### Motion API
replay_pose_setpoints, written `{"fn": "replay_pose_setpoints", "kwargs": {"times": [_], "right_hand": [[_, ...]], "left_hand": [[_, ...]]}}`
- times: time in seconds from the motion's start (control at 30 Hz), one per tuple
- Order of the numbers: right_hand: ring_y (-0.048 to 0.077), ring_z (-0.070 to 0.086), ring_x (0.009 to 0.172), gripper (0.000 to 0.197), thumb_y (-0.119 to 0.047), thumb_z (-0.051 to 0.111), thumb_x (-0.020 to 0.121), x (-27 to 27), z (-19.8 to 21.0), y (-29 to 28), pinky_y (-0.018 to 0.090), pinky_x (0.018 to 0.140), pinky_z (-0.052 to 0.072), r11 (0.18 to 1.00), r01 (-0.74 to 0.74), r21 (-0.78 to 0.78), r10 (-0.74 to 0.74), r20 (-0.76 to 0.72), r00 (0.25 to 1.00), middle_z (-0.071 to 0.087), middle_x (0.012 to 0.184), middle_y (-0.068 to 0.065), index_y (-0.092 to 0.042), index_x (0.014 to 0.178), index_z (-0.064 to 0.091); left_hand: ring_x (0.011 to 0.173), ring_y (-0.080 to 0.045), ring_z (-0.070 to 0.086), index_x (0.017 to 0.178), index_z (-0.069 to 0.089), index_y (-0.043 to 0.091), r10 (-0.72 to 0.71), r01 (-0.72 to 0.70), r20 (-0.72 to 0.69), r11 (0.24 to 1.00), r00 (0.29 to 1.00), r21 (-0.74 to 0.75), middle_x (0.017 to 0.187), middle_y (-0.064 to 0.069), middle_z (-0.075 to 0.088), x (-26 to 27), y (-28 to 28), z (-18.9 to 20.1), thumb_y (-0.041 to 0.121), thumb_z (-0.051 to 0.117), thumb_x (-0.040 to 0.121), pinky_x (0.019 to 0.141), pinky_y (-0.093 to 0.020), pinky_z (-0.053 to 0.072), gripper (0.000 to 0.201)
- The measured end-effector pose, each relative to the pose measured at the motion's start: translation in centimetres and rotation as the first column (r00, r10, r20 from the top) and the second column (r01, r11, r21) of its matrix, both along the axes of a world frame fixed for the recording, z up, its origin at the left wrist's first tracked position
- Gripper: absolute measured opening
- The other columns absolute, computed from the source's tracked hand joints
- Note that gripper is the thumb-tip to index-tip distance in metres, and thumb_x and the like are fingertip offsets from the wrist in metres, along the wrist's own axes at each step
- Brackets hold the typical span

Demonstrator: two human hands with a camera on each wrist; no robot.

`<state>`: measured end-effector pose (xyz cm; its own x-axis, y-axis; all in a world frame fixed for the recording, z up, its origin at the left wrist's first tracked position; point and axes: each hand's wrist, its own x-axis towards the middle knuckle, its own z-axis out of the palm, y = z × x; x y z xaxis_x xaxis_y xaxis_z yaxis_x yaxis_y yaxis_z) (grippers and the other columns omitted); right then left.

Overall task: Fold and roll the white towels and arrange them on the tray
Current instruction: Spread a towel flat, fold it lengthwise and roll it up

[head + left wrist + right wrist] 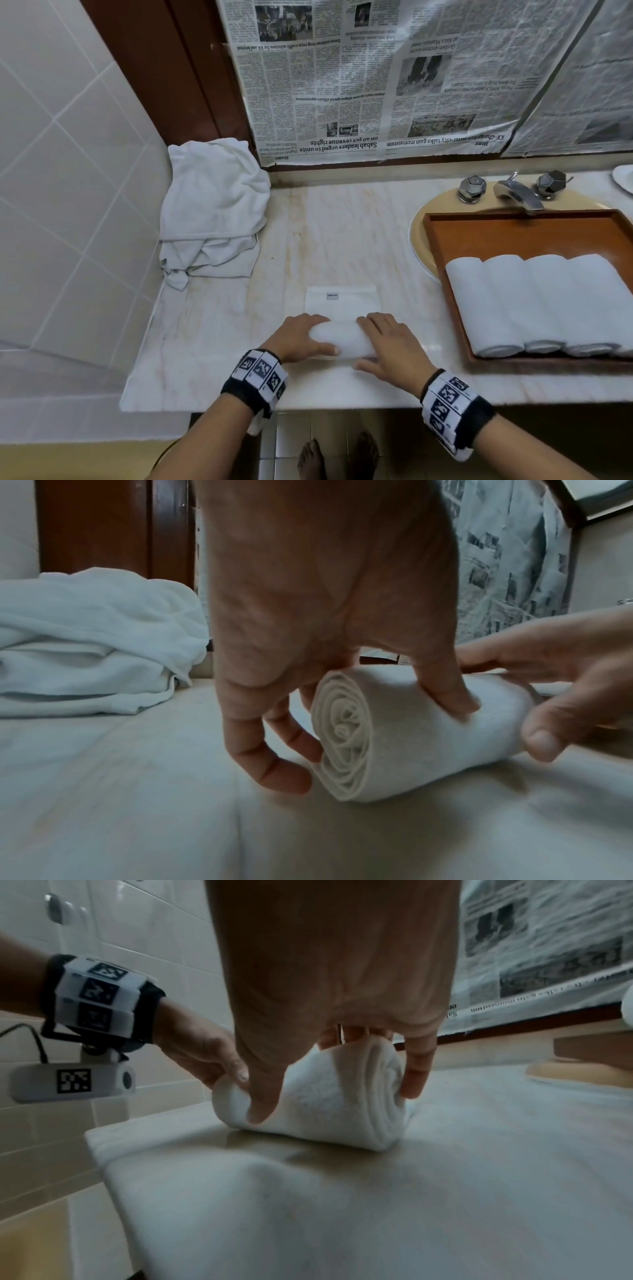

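Veined marble counter bears cylindrical terry towel.

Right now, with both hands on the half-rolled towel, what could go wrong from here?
1. The flat tail of the towel is unrolled; easing either hand, left or right, could loosen the spiral end.
2. Uneven pressure may cone the roll.
3. The tray sits over the sink with four rolls; loading another could tip it.

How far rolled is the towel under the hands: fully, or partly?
Partly. The towel is rolled at the near end under the left hand and right hand, while a flat labelled section still lies beyond.
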<state>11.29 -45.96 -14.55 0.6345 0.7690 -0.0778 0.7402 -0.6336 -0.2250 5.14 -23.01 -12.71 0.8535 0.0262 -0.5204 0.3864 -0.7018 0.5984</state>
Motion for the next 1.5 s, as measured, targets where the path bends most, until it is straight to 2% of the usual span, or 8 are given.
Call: {"fn": "replay_pose_setpoints", "kwargs": {"times": [0.3, 0.47, 0.6, 0.73, 0.9, 1.13, 1.33, 1.5], "right_hand": [[0.015, 0.055, 0.106, 0.067, -0.056, 0.081, 0.07, 4.7, 2.5, 0.8, 0.027, 0.087, 0.045, 0.986, 0.148, -0.079, -0.162, -0.683, 0.712, 0.059, 0.117, -0.006, -0.027, 0.123, 0.053], [0.02, 0.048, 0.117, 0.076, -0.067, 0.063, 0.08, 1.1, 2.2, -0.4, 0.036, 0.095, 0.045, 0.984, 0.158, -0.078, -0.177, -0.403, 0.898, 0.046, 0.133, 0.0, -0.023, 0.137, 0.038], [0.026, 0.04, 0.126, 0.073, -0.052, 0.058, 0.086, -0.5, 1.8, -0.3, 0.037, 0.095, 0.042, 0.991, 0.058, -0.118, -0.069, -0.086, 0.994, 0.038, 0.142, 0.004, -0.019, 0.145, 0.032], [0.022, 0.038, 0.123, 0.07, -0.058, 0.063, 0.083, 2.6, 1.1, 0.3, 0.038, 0.098, 0.038, 0.989, 0.129, -0.077, -0.148, -0.34, 0.929, 0.042, 0.133, 0.0, -0.025, 0.141, 0.04], [0.021, 0.029, 0.126, 0.065, -0.059, 0.074, 0.073, 5.8, 1.7, 0.8, 0.043, 0.107, 0.035, 0.976, 0.184, -0.112, -0.215, -0.569, 0.793, 0.036, 0.132, 0.0, -0.028, 0.128, 0.057], [0.023, 0.042, 0.125, 0.091, -0.062, 0.075, 0.071, 5.3, 2.2, 1.0, 0.039, 0.103, 0.039, 0.954, 0.177, -0.243, -0.294, -0.627, 0.721, 0.043, 0.135, 0.003, -0.024, 0.143, 0.035], [0.015, 0.051, 0.097, 0.071, -0.064, 0.08, 0.064, 2.4, 2.4, -0.8, 0.024, 0.075, 0.043, 0.943, 0.225, -0.246, -0.331, -0.612, 0.719, 0.051, 0.107, -0.003, -0.019, 0.114, 0.06], [0.014, 0.051, 0.106, 0.069, -0.059, 0.081, 0.068, 0.7, 3.8, -3.2, 0.027, 0.085, 0.042, 0.924, 0.36, -0.125, -0.357, -0.615, 0.703, 0.056, 0.118, -0.004, -0.024, 0.122, 0.058]], "left_hand": [[0.125, -0.021, 0.043, 0.145, 0.032, 0.046, -0.088, 0.021, 0.182, 0.938, 0.979, 0.346, 0.143, 0.009, 0.04, -2.7, -2.2, -0.6, 0.081, 0.054, 0.077, 0.101, -0.042, 0.037, 0.079], [0.124, -0.019, 0.044, 0.133, 0.05, 0.044, -0.087, 0.094, -0.041, 0.974, 0.995, 0.205, 0.132, 0.011, 0.051, -0.9, -0.7, -0.5, 0.089, 0.058, 0.062, 0.103, -0.044, 0.04, 0.084], [0.098, -0.019, 0.063, 0.096, 0.069, 0.027, -0.002, 0.001, -0.005, 0.997, 1.0, -0.077, 0.1, 0.005, 0.065, 1.0, 0.1, 0.0, 0.066, 0.077, 0.071, 0.081, -0.028, 0.048, 0.047], [0.13, -0.021, 0.043, 0.147, 0.036, 0.038, 0.037, -0.041, 0.037, 0.994, 0.999, 0.104, 0.142, 0.004, 0.038, 0.8, -0.7, -0.1, 0.079, 0.057, 0.078, 0.105, -0.04, 0.039, 0.083], [0.149, -0.018, 0.011, 0.155, 0.013, 0.042, -0.098, 0.089, 0.027, 0.968, 0.995, 0.234, 0.164, 0.013, 0.005, 0.7, -1.1, -0.2, 0.083, 0.06, 0.07, 0.115, -0.054, 0.028, 0.106], [0.127, -0.023, 0.044, 0.142, 0.043, 0.031, -0.299, 0.341, -0.188, 0.904, 0.935, 0.259, 0.136, 0.002, 0.046, 4.9, -0.7, 2.0, 0.068, 0.078, 0.064, 0.106, -0.042, 0.04, 0.093], [0.112, -0.023, 0.054, 0.139, 0.039, 0.032, -0.377, 0.471, -0.365, 0.855, 0.851, 0.217, 0.13, -0.001, 0.052, 5.2, -2.6, 1.9, 0.06, 0.085, 0.06, 0.095, -0.039, 0.047, 0.095], [0.101, -0.018, 0.058, 0.118, 0.051, 0.029, -0.473, 0.52, -0.28, 0.846, 0.835, 0.12, 0.115, 0.003, 0.059, 5.3, -3.3, 2.0, 0.062, 0.084, 0.06, 0.079, -0.031, 0.048, 0.074]]}}
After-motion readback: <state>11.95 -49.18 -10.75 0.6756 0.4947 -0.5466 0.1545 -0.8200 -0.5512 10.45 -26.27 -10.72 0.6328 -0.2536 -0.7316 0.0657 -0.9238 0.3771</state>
